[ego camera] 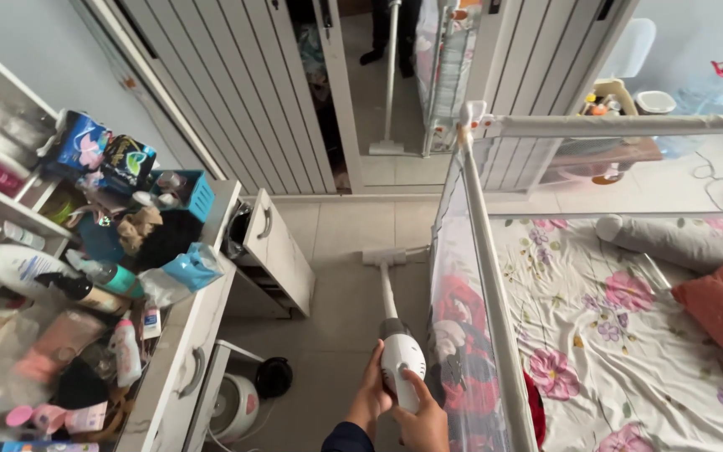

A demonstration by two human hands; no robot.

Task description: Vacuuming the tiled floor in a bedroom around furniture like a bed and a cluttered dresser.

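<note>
White plastic marks the body of the stick vacuum (401, 362), which both hands grip low in the view, just beside the mesh rail of the bed (495, 318). The left hand (371, 393) wraps around the left side of the body, fingers closed on it; the right hand (423, 417) holds it from below and behind, thumb laid up along the white casing. From the body a pale tube (387, 289) runs forward to the floor head (385, 256), which sits flat on the grey tiled floor (336, 243) near the far end of the narrow lane between the bed rail and a white cabinet (274, 251) with an open drawer.

To work this strip well, I judge the head should stay flat on the tiles and travel in straight, slow passes parallel to the rail, since the lane is tight. The tube lies close to the mesh, so a slight lean toward the cabinet side would keep it from snagging the netting. A small white appliance (236, 406) and a dark round object (274, 377) sit on the floor at the cabinet's near corner; the head needs steering around them. On the left, the cluttered countertop (186, 335) carries bottles and packets near its edge, so elbows are best kept in.
</note>
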